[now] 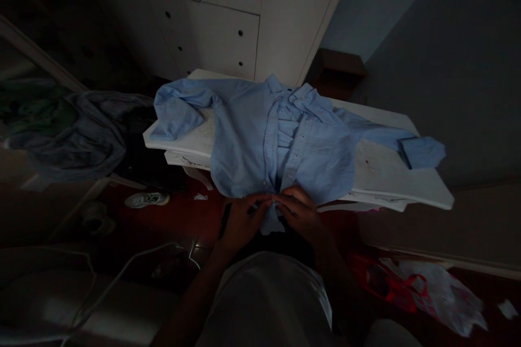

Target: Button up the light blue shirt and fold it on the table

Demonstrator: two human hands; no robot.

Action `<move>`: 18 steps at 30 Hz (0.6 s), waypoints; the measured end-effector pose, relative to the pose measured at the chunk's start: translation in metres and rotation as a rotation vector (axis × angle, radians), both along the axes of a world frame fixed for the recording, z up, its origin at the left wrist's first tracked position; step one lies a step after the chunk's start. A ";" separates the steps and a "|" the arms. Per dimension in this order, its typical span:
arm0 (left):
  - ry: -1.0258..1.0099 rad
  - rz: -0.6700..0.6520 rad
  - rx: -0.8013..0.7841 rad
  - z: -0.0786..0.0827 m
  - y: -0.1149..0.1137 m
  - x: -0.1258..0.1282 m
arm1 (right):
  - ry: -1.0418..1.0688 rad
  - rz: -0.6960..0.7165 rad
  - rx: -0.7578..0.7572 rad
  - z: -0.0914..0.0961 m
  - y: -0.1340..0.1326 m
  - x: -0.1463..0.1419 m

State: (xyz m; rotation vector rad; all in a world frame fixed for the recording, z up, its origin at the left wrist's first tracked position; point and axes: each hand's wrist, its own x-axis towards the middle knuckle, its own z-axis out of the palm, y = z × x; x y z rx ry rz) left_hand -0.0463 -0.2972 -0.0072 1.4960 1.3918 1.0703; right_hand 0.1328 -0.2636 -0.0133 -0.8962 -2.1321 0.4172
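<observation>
**A:** What lies left of the table?

**B:** A crumpled grey garment (81,130) lies well left of the white table (391,173). A pale shoe (146,199) sits on the floor below the table's left end.

**A:** And the shirt?

**B:** The blue shirt (244,141) lies front up, spread across the table. One sleeve (179,108) is folded over the table's left end. The other runs to the right end, and its cuff (421,152) hangs just past the edge. The collar (285,89) is at the table's far side, toward the white wardrobe (228,27) behind the table. The hem (271,225) droops over the near edge, toward me.

**A:** Which way does it run from your hands?

**B:** Straight away from me. The button strip (293,152) goes from the table's near edge up to the collar, and my hands meet at its lower end.

**A:** How are they gripping?

**B:** My left hand (244,217) pinches the left front edge, fingertips closed on cloth. My right hand (299,211) is clenched on the right front edge, and its fingertips touch the left's. Neither is nearer, because each sits on its own side of the strip. In this dim light I cannot tell whether a button lies between my fingers.

**A:** And right of the table?

**B:** A red-and-white bag (411,287) lies on the floor, below the table's right end.
</observation>
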 end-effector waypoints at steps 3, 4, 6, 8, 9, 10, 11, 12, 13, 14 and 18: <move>-0.045 -0.030 -0.039 0.003 0.004 0.001 | 0.002 -0.013 -0.025 0.000 -0.004 0.005; -0.054 -0.041 -0.049 0.004 0.005 0.001 | 0.009 -0.020 -0.032 0.000 -0.005 0.006; -0.066 -0.054 -0.056 0.006 0.006 0.002 | 0.030 -0.035 -0.046 0.000 -0.008 0.008; -0.079 -0.079 -0.048 0.008 0.007 0.004 | 0.061 -0.047 -0.070 0.002 -0.010 0.009; -0.088 -0.092 -0.041 0.009 0.007 0.005 | 0.077 -0.054 -0.083 0.003 -0.010 0.009; -0.099 -0.103 -0.031 0.010 0.008 0.006 | 0.093 -0.064 -0.093 0.004 -0.011 0.009; -0.113 -0.111 -0.017 0.011 0.008 0.007 | 0.113 -0.074 -0.097 0.005 -0.011 0.008; -0.125 -0.119 -0.003 0.013 0.007 0.008 | 0.143 -0.082 -0.093 0.006 -0.011 0.008; -0.137 -0.126 0.011 0.015 0.007 0.009 | 0.182 -0.089 -0.080 0.007 -0.012 0.008; -0.148 -0.133 0.027 0.018 0.007 0.010 | 0.225 -0.093 -0.066 0.008 -0.012 0.008; -0.173 -0.159 0.052 0.026 0.006 0.011 | 0.304 -0.060 -0.035 0.009 -0.013 0.009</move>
